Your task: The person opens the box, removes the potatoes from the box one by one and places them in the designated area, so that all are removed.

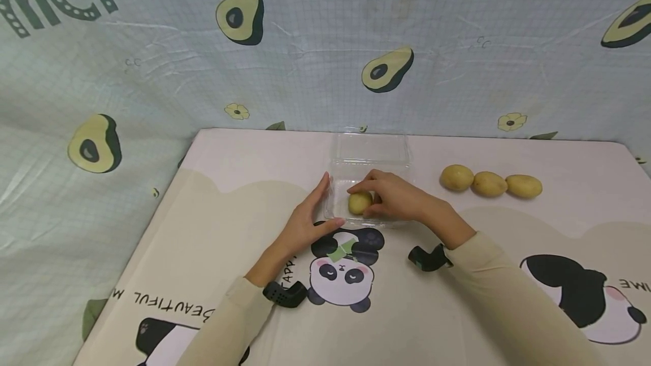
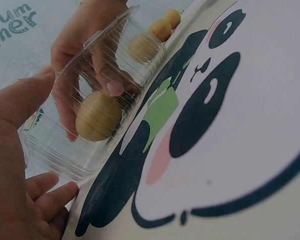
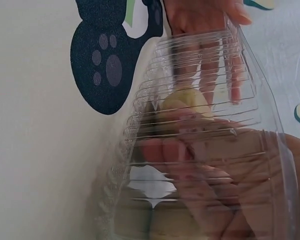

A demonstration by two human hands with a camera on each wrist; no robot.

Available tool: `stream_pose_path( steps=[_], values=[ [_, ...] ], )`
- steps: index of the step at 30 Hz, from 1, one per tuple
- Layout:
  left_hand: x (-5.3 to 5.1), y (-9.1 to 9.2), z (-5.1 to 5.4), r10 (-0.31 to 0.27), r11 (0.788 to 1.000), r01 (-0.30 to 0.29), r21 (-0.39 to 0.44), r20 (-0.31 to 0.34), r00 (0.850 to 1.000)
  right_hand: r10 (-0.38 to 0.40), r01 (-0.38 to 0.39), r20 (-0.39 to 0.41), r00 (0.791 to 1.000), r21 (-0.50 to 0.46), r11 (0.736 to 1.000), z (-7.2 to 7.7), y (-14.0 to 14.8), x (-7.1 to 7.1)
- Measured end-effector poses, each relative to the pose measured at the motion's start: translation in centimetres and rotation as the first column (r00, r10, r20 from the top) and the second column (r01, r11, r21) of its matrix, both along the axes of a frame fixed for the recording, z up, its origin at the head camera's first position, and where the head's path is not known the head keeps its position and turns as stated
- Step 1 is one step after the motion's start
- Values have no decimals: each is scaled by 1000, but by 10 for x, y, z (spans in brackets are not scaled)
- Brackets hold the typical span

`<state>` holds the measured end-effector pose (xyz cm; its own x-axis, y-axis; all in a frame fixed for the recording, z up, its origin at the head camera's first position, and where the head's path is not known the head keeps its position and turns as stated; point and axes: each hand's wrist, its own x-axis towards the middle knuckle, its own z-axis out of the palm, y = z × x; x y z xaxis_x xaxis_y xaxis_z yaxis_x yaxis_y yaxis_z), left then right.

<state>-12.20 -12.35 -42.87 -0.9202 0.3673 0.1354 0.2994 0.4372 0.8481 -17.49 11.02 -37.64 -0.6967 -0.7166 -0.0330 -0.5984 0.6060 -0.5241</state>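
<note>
A clear plastic box (image 1: 338,208) with its lid (image 1: 371,148) folded back lies near the table's far edge. Inside it is one yellow potato (image 1: 359,203), which my right hand (image 1: 394,195) pinches between thumb and fingers. Through the ribbed wall in the left wrist view, the potato (image 2: 98,116) appears low in the box with the fingers around it. My left hand (image 1: 305,222) rests against the box's left side, fingers extended and thumb spread towards the front rim. In the right wrist view the box wall partly blurs the potato (image 3: 185,102) and fingers.
To the right of the box, three more potatoes (image 1: 489,184) lie in a row. A pale cloth (image 1: 432,304) with panda prints covers the table. Behind the far edge hangs a sheet (image 1: 315,44) printed with avocados.
</note>
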Motion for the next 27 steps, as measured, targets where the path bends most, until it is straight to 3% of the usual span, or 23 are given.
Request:
stream_pose_path(
  steps=[10, 18, 27],
  values=[
    [1, 0, 1, -1, 1000, 1, -5, -8, 1000, -39, 39, 6, 999, 13, 999, -1, -3, 1],
    [1, -1, 1, -7, 1000, 7, 6, -13, 1000, -27, 27, -81, 996, -6, 1000, -6, -5, 0],
    [-1, -1, -1, -7, 1000, 7, 6, -18, 1000, -60, 59, -77, 995, -8, 998, -3, -6, 2]
  ],
)
